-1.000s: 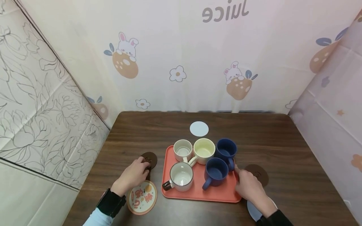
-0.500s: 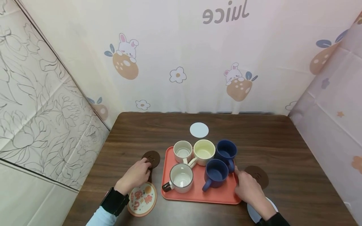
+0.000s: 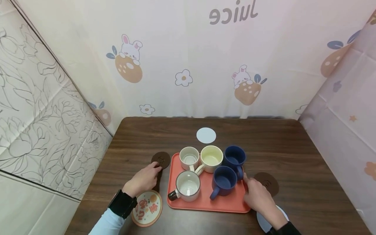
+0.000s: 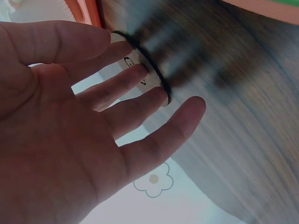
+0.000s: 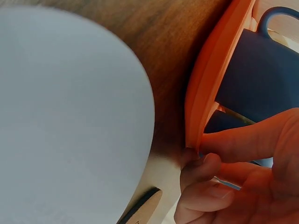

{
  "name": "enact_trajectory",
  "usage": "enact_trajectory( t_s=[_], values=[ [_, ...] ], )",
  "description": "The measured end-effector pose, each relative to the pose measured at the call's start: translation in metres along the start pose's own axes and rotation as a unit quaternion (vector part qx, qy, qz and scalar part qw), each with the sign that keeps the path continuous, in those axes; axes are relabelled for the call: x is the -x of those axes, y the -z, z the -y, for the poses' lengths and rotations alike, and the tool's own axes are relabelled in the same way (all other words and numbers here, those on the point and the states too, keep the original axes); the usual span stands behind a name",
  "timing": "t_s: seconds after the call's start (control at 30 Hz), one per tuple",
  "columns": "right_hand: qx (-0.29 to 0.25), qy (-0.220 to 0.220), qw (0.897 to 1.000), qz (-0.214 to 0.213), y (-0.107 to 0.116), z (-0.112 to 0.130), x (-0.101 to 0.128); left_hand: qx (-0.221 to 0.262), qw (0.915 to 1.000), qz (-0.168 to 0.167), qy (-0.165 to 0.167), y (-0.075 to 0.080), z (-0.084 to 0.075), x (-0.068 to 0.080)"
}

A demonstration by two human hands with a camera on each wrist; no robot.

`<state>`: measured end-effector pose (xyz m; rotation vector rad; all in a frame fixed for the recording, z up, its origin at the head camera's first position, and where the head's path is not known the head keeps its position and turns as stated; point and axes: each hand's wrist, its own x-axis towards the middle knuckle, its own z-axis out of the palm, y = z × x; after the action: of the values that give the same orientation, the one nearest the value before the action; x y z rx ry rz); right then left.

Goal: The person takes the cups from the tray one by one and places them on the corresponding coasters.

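Observation:
My left hand (image 3: pixel 142 179) has its fingertips on a round dark brown coaster (image 3: pixel 160 158), left of the tray's back corner. In the left wrist view the fingers are spread and nearly straight, touching the near side of that coaster. My right hand (image 3: pixel 259 197) pinches the right rim of a red-orange tray (image 3: pixel 205 205) between thumb and fingers. On the tray stand a small white mug (image 3: pixel 189 157), a pale yellow mug (image 3: pixel 211 158), a white mug with a dark handle (image 3: pixel 188 184), and two blue mugs, one at the front (image 3: pixel 224 182) and one behind (image 3: pixel 234 156).
A cream printed coaster (image 3: pixel 147 209) lies near my left wrist. Another brown coaster (image 3: pixel 268 183) lies beside my right hand, with a pale round coaster (image 5: pixel 70 112) under the right wrist. Behind the tray is a white round coaster (image 3: pixel 206 135). Patterned curtain (image 3: pixel 185 49) borders the wooden table.
My left hand has slid the brown coaster a little away from me and to the right, closer to the tray. The right hand stays on the tray's rim.

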<state>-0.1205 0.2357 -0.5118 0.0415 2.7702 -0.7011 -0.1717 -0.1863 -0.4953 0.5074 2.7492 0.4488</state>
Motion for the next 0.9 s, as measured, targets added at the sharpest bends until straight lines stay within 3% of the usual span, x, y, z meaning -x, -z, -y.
enact_trajectory(
  t_s=[0.2,0.37,0.5,0.9],
  values=[
    [-0.008,-0.004,1.000,0.004,0.001,-0.001,-0.001,-0.026,0.9996,0.007,-0.008,0.000,-0.002,-0.012],
    [-0.004,0.006,1.000,-0.004,0.000,-0.001,0.001,-0.042,0.9988,0.023,0.012,0.000,-0.003,-0.023],
    [0.004,0.011,1.000,-0.010,-0.002,-0.002,0.002,-0.035,0.9988,0.029,0.018,-0.001,-0.004,-0.032],
    [0.004,-0.001,1.000,-0.006,-0.001,-0.001,0.001,-0.017,0.9994,0.027,-0.009,0.004,-0.002,-0.062]
  ],
)
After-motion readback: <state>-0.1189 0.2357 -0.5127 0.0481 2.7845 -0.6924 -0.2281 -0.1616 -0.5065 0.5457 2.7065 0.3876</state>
